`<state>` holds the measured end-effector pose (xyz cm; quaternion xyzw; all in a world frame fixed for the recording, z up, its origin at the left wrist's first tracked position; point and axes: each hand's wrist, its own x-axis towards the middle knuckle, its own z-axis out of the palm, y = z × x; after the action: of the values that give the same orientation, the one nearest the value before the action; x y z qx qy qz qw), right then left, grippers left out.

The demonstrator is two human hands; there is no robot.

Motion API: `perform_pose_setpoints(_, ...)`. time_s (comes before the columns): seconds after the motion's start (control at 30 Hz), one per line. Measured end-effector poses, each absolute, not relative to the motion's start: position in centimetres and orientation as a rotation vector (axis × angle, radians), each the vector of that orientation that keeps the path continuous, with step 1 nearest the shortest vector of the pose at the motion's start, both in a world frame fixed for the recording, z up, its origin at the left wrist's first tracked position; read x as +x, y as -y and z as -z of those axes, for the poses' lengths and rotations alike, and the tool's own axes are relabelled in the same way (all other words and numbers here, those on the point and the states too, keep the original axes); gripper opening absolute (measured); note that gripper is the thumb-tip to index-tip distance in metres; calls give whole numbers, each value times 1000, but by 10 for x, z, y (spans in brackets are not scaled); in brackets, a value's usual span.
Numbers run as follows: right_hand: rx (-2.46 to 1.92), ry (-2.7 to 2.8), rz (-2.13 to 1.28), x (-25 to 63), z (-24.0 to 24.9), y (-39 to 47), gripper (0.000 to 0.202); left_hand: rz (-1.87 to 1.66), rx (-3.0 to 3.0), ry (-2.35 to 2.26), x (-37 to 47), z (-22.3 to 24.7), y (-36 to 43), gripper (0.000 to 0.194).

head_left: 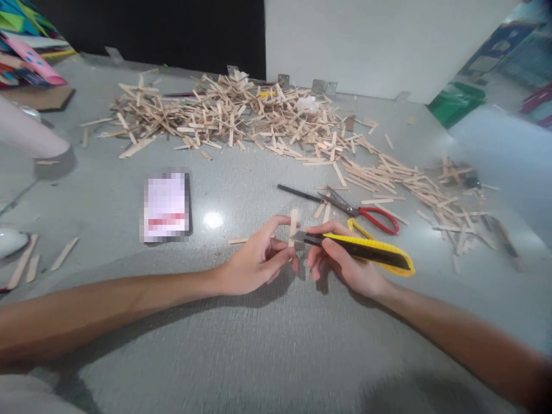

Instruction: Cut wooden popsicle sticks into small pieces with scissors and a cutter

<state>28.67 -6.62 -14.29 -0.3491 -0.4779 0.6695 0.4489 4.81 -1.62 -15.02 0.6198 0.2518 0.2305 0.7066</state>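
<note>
A: In the head view, what's in hand?

B: My guess is trimming or shaving. The left hand (263, 253) pinches a wooden stick (294, 218) between thumb and forefinger, and the right hand (338, 259) is wrapped round a yellow cutter (368, 250), its blade (297, 236) lying across the lower part of the stick.

A: Where is that, taking the red-handled scissors (356, 211) as landmark?

B: Left of the scissors and closer to the person. The stick is roughly upright. I can't tell whether the blade has bitten into it.

A: And the next move, as you judge it?

B: It calls for a firm pinch, a light controlled push on the cutter, and the left fingertips out of the blade's line, since they sit very near it.

A: What else is around?

B: A big pile of sticks (207, 118) lies on the worktop (224, 356) beyond the scissors and trails off to their right. A blurred-out packet (166, 204) is well to their left. A black rod (297, 192) reaches toward their blades.

A: Anything in the way?

B: The scissors themselves, just beyond the right hand, and a yellow loop (361, 229) between the two, partly hidden; a wide stroke could bump either.
</note>
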Motion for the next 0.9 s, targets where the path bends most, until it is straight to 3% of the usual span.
perform_pose_setpoints(0.47, -925, 1360, -1548, 294, 144, 72, 24, -507, 1472, -480, 46, 153, 14, 30)
perform_pose_setpoints(0.9, -904, 1087, -1796, 292, 150, 62, 29, -461, 1380, -413, 45, 148, 11, 31)
